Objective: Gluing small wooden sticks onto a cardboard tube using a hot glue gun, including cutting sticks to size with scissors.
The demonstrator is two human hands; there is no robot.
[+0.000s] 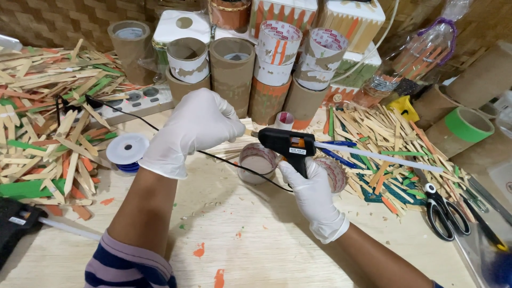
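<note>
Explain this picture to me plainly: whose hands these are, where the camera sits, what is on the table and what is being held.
There is one picture, taken by a camera on a person's head looking down at their own gloved hands. The right hand grips a black glue gun with a clear glue stick poking out the back. The left hand is closed over thin wooden sticks at the gun's nozzle. On the wooden table lie piles of craft sticks, cardboard tubes, tape rolls, scissors and a second glue gun.
</note>
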